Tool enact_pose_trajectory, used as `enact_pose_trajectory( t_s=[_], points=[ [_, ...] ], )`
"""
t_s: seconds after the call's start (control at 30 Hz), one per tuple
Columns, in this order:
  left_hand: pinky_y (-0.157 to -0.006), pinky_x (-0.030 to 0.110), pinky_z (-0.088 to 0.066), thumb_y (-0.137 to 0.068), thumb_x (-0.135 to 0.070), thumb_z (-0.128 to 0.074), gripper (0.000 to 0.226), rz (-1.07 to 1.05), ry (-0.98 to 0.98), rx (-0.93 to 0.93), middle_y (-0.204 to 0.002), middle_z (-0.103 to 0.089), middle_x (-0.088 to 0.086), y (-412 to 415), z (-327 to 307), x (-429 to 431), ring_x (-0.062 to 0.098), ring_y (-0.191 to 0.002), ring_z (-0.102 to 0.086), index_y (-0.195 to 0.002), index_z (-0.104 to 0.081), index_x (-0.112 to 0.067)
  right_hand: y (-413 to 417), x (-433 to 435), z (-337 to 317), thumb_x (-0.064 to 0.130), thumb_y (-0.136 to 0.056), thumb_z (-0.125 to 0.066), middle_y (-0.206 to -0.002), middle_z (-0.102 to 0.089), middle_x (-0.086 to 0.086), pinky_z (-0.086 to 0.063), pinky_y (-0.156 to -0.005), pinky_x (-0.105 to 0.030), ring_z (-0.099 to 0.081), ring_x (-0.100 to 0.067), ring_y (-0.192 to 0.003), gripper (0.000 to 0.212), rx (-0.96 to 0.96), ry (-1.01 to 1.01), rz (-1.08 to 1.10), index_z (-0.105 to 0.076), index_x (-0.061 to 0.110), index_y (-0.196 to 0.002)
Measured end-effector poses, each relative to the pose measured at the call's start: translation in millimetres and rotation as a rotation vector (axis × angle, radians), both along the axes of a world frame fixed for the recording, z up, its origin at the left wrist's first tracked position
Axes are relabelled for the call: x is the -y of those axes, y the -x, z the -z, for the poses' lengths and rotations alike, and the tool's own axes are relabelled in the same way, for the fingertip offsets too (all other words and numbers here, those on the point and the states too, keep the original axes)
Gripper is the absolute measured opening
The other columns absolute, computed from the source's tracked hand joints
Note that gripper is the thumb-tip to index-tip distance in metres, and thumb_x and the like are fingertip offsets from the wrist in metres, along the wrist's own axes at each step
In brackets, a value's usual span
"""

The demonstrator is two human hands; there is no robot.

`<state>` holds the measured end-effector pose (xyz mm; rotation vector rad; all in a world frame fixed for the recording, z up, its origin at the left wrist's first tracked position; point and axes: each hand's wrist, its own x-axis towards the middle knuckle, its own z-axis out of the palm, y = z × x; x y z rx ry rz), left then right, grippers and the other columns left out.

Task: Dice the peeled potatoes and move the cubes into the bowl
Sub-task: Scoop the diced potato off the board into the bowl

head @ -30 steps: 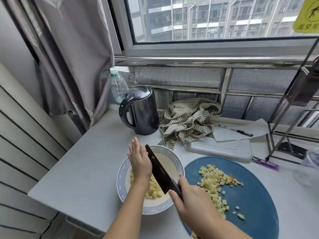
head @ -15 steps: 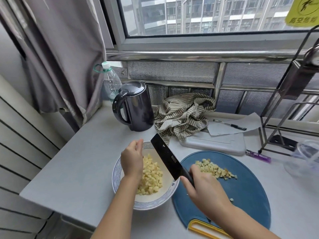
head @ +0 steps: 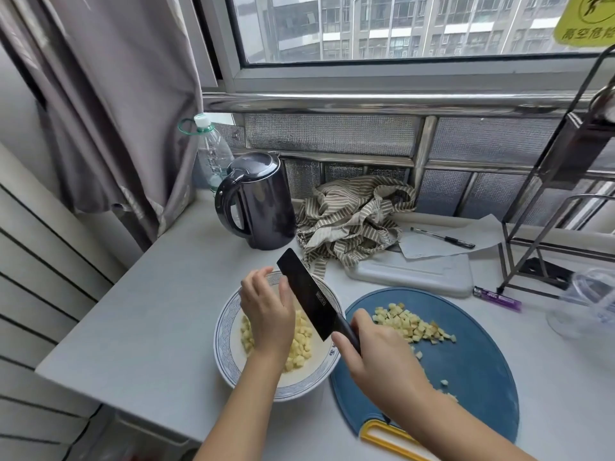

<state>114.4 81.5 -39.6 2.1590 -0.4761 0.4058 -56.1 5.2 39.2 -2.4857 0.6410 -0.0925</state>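
A blue-rimmed white bowl (head: 226, 331) holds a heap of potato cubes (head: 301, 347). Over it my left hand (head: 266, 311) hovers, fingers loosely curled beside the flat of a black knife (head: 309, 294). My right hand (head: 372, 354) grips the knife's handle and holds the blade tilted above the bowl, tip pointing away. More potato cubes (head: 412, 322) lie in a pile on the round blue cutting board (head: 479, 371), with a few strays near its front. Whether my left fingers touch the blade I cannot tell.
A black kettle (head: 259, 201) and a water bottle (head: 211, 154) stand behind the bowl. A striped cloth (head: 352, 217), white tray (head: 412, 272), paper with a pen (head: 442, 237), purple lighter (head: 497, 297), metal rack (head: 545, 207) and clear container (head: 589, 301) crowd the back and right. The table's edge runs left.
The knife has lifted and tilted over the bowl, and cubes have dropped from it into the bowl. My left hand's fingers went from straight to curled beside the blade.
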Motion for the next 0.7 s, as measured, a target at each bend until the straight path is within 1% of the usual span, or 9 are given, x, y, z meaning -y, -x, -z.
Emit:
enact_pose_trajectory(
  t_s=[0.07,0.13,0.23,0.33,0.4,0.47,0.53,0.6,0.7],
  points=[
    [-0.088,0.042,-0.038,-0.092,-0.013,-0.057,0.023,-0.039,-0.098,-0.045,-0.106,-0.059,0.009,-5.8,7.9,-7.5,0.028,-0.100,-0.053,-0.114,-0.057,-0.007,3.4,4.1,-0.5,0.047,-0.101,-0.040,-0.068,-0.042,0.010,-0.037,-0.065,-0.032,-0.047,-0.018,-0.070,0.028,0.024,-0.019,0.016,-0.037,0.021,-0.090],
    [-0.082,0.038,-0.039,-0.096,-0.007,-0.051,0.021,-0.029,-0.110,-0.162,-0.092,-0.067,0.005,-11.5,8.5,-15.5,0.028,-0.087,-0.060,-0.116,-0.057,-0.008,7.9,9.4,1.4,0.048,-0.101,-0.040,-0.069,-0.044,0.009,-0.039,-0.066,-0.033,-0.047,-0.019,-0.070,0.029,0.026,-0.010,0.026,-0.038,0.021,-0.090],
    [-0.063,0.031,-0.036,-0.099,-0.015,-0.049,0.016,0.015,-0.184,-0.208,-0.080,-0.069,0.002,-20.0,5.8,-19.4,0.025,-0.071,-0.059,-0.110,-0.060,-0.012,16.8,22.0,13.4,0.046,-0.101,-0.041,-0.075,-0.051,0.004,-0.040,-0.066,-0.033,-0.050,-0.020,-0.071,0.029,-0.009,-0.029,0.058,-0.040,0.019,-0.090],
    [-0.054,0.032,-0.033,-0.098,-0.021,-0.053,0.014,0.124,-0.288,-0.132,-0.062,-0.057,-0.001,-23.6,0.5,-15.5,0.024,-0.059,-0.054,-0.093,-0.061,-0.010,29.8,35.6,30.4,0.043,-0.101,-0.045,-0.069,-0.049,0.007,-0.035,-0.057,-0.027,-0.047,-0.014,-0.062,0.028,-0.002,-0.090,0.113,-0.038,0.022,-0.083],
    [-0.052,0.031,-0.029,-0.098,-0.023,-0.053,0.019,0.139,-0.314,-0.125,-0.057,-0.052,-0.001,-20.9,-1.5,-8.7,0.024,-0.055,-0.049,-0.089,-0.061,-0.009,43.3,47.2,40.5,0.042,-0.099,-0.048,-0.065,-0.052,0.006,-0.036,-0.055,-0.026,-0.049,-0.012,-0.059,0.027,0.027,-0.126,0.184,-0.039,0.025,-0.080],
    [-0.053,0.031,-0.030,-0.098,-0.025,-0.053,0.021,0.166,-0.305,-0.134,-0.059,-0.053,-0.002,-13.9,-3.6,0.8,0.021,-0.057,-0.050,-0.086,-0.061,-0.009,59.9,60.9,47.9,0.039,-0.099,-0.050,-0.061,-0.057,0.004,-0.040,-0.056,-0.029,-0.053,-0.011,-0.057,0.024,0.047,-0.161,0.261,-0.042,0.028,-0.079],
    [-0.061,0.032,-0.038,-0.097,-0.021,-0.053,0.017,0.248,-0.272,-0.133,-0.071,-0.059,-0.001,-3.9,-3.7,15.1,0.021,-0.070,-0.056,-0.089,-0.063,-0.010,77.5,75.6,51.6,0.034,-0.099,-0.051,-0.056,-0.059,-0.002,-0.043,-0.053,-0.031,-0.056,-0.011,-0.050,0.022,0.072,-0.224,0.343,-0.045,0.027,-0.080],
    [-0.070,0.030,-0.040,-0.095,-0.015,-0.053,0.013,0.355,-0.276,-0.105,-0.085,-0.063,0.003,11.1,-2.7,35.6,0.021,-0.082,-0.057,-0.093,-0.064,-0.008,96.1,92.5,55.9,0.030,-0.100,-0.050,-0.053,-0.061,-0.008,-0.044,-0.049,-0.030,-0.055,-0.014,-0.043,0.022,0.096,-0.328,0.436,-0.049,0.020,-0.081],
    [-0.075,0.028,-0.041,-0.094,-0.012,-0.054,0.012,0.502,-0.250,-0.075,-0.092,-0.063,0.004,38.9,-2.5,68.9,0.019,-0.089,-0.056,-0.100,-0.064,-0.008,122.3,115.1,69.8,0.027,-0.101,-0.049,-0.050,-0.059,-0.009,-0.044,-0.049,-0.031,-0.051,-0.019,-0.039,0.025,0.104,-0.433,0.570,-0.049,0.011,-0.082]
  ],
)
